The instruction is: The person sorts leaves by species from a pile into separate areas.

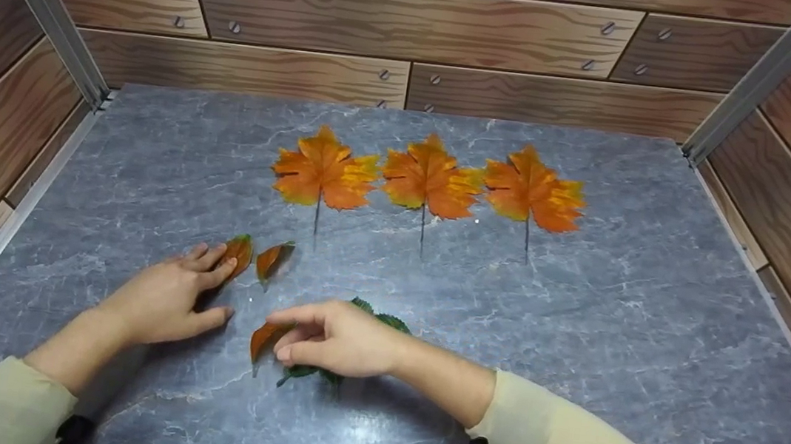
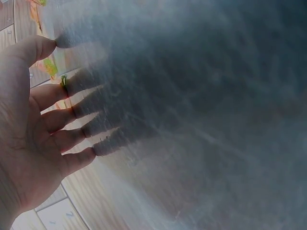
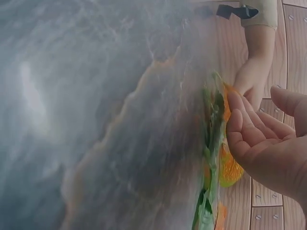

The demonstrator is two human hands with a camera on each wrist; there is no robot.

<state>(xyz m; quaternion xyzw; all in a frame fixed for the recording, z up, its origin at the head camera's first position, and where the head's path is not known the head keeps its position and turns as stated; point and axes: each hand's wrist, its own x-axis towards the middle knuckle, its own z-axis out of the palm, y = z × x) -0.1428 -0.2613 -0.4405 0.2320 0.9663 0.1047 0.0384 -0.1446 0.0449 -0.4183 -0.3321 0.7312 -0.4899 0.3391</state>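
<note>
- On the far left of my feed, the left hand [image 1: 163, 296] rests with its fingers spread, fingertips on the left leaf [image 1: 242, 251]. A sideways drag there could, I judge, skid the leaf along the table [image 1: 650, 340].
- Just right of that lies the second leaf [image 1: 272, 260], apart from both hands and curled; a brush from the same fingers could spin it.
- Lower in the head view, the third leaf [image 1: 261, 341] is at the fingertips of the right hand [image 1: 345, 339]. Those fingers are loosely bent and the thumb stands apart, so I see no pinch; a careless lift might catch the leaf's edge and flip it.
- Beneath the right hand, partly hidden, are the greens [image 1: 393, 322]. I cannot tell how many; a low palm could sweep them along.
- Beyond, left maple [image 1: 323, 169], middle maple [image 1: 430, 180] and right maple [image 1: 532, 189] form a row, well apart from both hands. Their tips touch or nearly touch, so nudging one could disturb its neighbour.
- Across all of it I can read no brand, label or writing.
</note>
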